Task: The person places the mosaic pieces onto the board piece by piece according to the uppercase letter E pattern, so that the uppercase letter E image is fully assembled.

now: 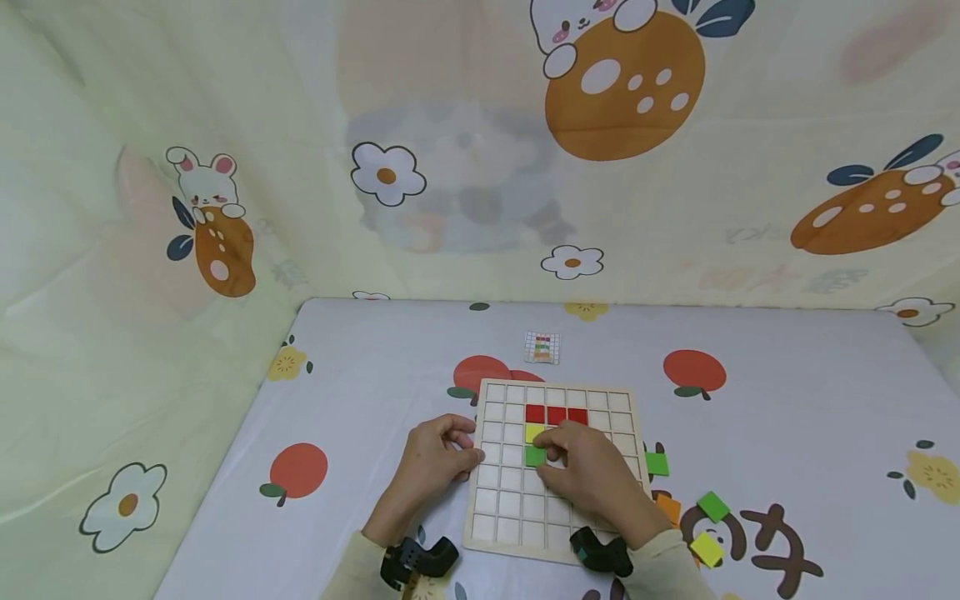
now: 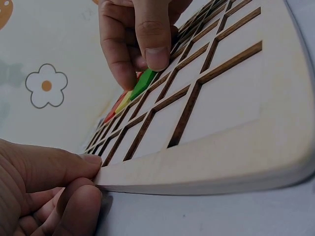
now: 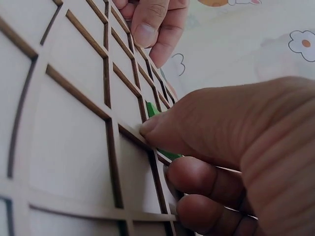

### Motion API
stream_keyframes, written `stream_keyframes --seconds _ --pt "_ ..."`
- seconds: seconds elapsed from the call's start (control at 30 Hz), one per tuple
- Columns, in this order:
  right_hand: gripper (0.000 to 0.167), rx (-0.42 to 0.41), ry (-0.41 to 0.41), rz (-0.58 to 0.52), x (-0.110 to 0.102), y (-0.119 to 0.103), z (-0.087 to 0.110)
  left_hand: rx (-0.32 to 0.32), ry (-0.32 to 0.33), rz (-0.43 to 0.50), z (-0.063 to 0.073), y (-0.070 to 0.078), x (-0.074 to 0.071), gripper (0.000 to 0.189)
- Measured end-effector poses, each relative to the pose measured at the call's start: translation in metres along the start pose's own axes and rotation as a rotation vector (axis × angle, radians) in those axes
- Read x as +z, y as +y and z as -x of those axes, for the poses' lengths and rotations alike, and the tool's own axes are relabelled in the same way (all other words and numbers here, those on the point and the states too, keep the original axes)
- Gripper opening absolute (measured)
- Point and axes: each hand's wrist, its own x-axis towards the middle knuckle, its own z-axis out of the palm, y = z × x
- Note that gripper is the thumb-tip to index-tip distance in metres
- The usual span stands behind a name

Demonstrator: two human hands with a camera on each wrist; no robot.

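A square wooden grid board [image 1: 507, 504] lies on the table beneath both hands. My left hand [image 1: 435, 454] holds the board's left edge; in the left wrist view its thumb [image 2: 64, 169] rests on the rim and the other fingers curl beside it. Over the middle of the grid, my right hand [image 1: 592, 471] has thumb and fingers curled at a green tile [image 2: 142, 84]. The right wrist view shows green [image 3: 170, 154] beside that thumb, partly covered. Red tiles [image 1: 557, 414] form a row near the top, and a yellow tile [image 1: 533, 432] sits below them.
Loose tiles lie right of the board: a green one [image 1: 657, 464], another green one [image 1: 712, 506], a yellow one [image 1: 707, 549] and an orange one [image 1: 667, 507]. A small pattern card [image 1: 542, 347] lies behind the board. Patterned cloth [image 1: 465, 275] hangs behind the table.
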Motion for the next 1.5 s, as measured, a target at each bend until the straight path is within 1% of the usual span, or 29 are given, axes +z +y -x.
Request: stream_keyframes --seconds 0.3,0.57,0.67,0.77,0.87,1.0,1.1,1.2,1.27,1.37,1.5 --pt "0.018 0.006 0.014 -0.004 0.0 0.0 0.001 -0.003 -0.006 0.011 0.0 0.001 0.001 0.033" --pt "0.02 -0.031 0.027 0.002 -0.002 0.002 0.002 -0.011 0.002 0.001 0.0 0.002 0.001 0.032" --pt "0.022 -0.052 0.051 -0.006 -0.005 0.005 0.003 -0.019 0.004 -0.001 0.001 0.002 0.002 0.032" --pt "0.026 -0.048 0.09 -0.004 -0.013 0.01 0.008 -0.026 0.007 -0.003 0.002 0.003 0.001 0.031" --pt "0.026 -0.017 0.14 0.015 -0.024 0.019 0.015 -0.021 0.008 -0.006 0.002 0.003 0.0 0.031" --pt "0.024 0.025 0.207 0.053 -0.044 0.037 0.029 -0.001 0.003 -0.011 0.002 0.002 -0.001 0.03" --pt "0.024 0.047 0.232 0.079 -0.058 0.053 0.039 0.004 0.004 -0.017 0.002 0.001 -0.001 0.03" --pt "0.025 0.063 0.222 0.089 -0.07 0.067 0.046 0.009 0.004 -0.017 0.002 0.001 -0.002 0.03" --pt "0.026 0.081 0.198 0.105 -0.077 0.075 0.048 0.016 0.002 -0.014 0.002 0.001 -0.002 0.03" --pt "0.027 0.119 0.132 0.116 -0.084 0.084 0.05 0.028 0.001 -0.014 0.002 0.001 -0.001 0.03" --pt "0.031 0.177 0.033 0.094 -0.087 0.09 0.05 0.04 0.003 -0.015 0.001 0.001 0.0 0.03"
